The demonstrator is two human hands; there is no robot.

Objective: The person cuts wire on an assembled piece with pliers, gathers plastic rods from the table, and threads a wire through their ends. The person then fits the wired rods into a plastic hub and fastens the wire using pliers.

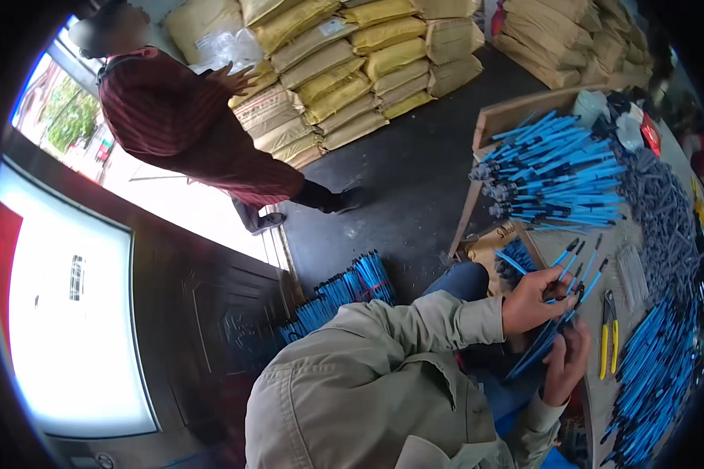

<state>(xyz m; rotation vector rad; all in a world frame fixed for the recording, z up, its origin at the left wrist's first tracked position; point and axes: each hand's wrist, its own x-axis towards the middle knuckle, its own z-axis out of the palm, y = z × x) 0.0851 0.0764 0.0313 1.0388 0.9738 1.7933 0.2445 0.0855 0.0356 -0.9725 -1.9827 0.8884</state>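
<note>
Several thin blue rods with black ends (565,255) fan out from my left hand (533,302), which is closed around them. Their other parts slant down past the hand toward my lap. Just below, my right hand (566,361) has its fingers curled, with the tips close to the black fittings in the bunch. What those fingertips grip is hidden. Both hands are at the near edge of the work table (594,313). A pair of pliers with yellow handles (608,336) lies beside my right hand.
On the table are a stack of blue rods (559,168), a heap of grey parts (661,219) and loose blue rods (657,383). Bundled blue rods (344,289) stand on the floor near a dark door (203,305). A person (188,125) stands by stacked sacks (328,70).
</note>
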